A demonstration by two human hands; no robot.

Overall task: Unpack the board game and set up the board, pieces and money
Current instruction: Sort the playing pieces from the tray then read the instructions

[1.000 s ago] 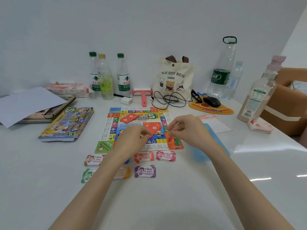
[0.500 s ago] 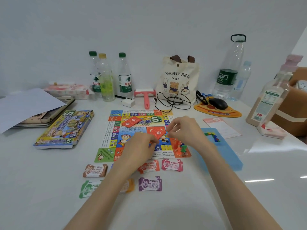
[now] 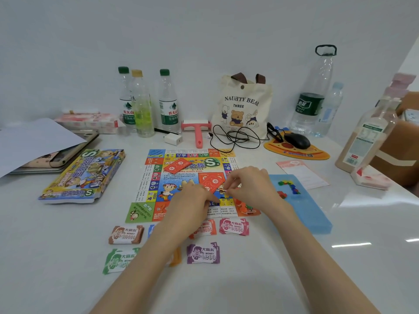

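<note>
The colourful game board (image 3: pixel 154 177) lies flat mid-table with two red card stacks (image 3: pixel 178 166) (image 3: pixel 212 181) on it. My left hand (image 3: pixel 192 202) rests on the board's near edge, fingers stretched to the right. Just right of it, my right hand (image 3: pixel 249 184) hovers with thumb and forefinger pinched together on a small game piece that is barely visible. Small pieces (image 3: pixel 247 207) stand on the orange corner square. Money stacks lie in front: brown (image 3: pixel 125 234), green (image 3: pixel 118 260), purple (image 3: pixel 203 253), pink (image 3: pixel 233 226); others are partly hidden by my left arm.
A blue tray (image 3: pixel 303 211) holding several coloured pieces (image 3: pixel 290 188) lies right of the board. The game box (image 3: pixel 84 175) is at left. Bottles (image 3: pixel 167 105), a tote bag (image 3: pixel 242 107), a cable, a mouse (image 3: pixel 297 140) and a pump bottle (image 3: pixel 365 141) line the back and right.
Both hands have dropped towards the board's near right part and drawn closer together. My left fingers have straightened out along the board. The view has shifted a little.
</note>
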